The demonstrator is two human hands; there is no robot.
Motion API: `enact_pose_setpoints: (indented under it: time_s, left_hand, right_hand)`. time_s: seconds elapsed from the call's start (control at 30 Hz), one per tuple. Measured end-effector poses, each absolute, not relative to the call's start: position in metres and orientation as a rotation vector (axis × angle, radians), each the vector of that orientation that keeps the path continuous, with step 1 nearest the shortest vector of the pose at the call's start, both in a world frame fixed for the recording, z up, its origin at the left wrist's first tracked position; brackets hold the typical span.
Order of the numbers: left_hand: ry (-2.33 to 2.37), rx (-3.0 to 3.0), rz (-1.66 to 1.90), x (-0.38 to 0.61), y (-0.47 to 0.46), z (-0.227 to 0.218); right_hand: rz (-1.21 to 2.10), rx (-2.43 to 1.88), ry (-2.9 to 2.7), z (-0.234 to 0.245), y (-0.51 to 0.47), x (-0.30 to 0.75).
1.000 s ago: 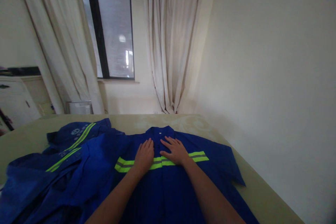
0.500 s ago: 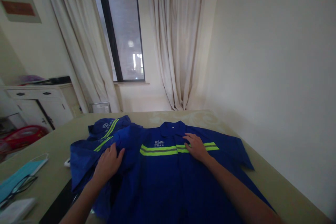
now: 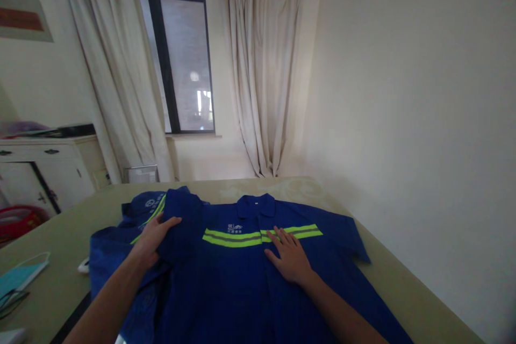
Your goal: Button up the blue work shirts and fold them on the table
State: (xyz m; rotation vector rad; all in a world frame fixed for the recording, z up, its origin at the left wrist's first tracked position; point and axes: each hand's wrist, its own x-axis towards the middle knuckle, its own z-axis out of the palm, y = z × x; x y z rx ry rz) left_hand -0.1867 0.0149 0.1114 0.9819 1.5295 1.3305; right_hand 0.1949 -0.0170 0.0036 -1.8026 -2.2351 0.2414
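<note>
Across the pale green table [image 3: 290, 188] lay a blue shirt [image 3: 231, 279], where we kept our right hand [image 3: 288, 258] splayed while our left hand [image 3: 150, 241], alongside it a second earlier, was at a sleeve [image 3: 182, 207], its grip unclear.

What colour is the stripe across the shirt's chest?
The stripe is yellow-green, with grey along its middle, best seen in the head view.
</note>
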Motion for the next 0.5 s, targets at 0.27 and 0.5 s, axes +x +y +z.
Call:
enact_pose_setpoints:
  time_s: [0.27, 0.5]
  left_hand:
    - [1.463, 2.276, 0.422, -0.105, -0.014, 0.063]
    - [1.839, 2.367, 0.276, -0.116, -0.027, -0.002]
  right_hand:
    - [0.247, -1.81, -2.237, 0.004, -0.019, 0.196]
    - [0.253, -1.793, -2.238, 0.005, -0.018, 0.197]
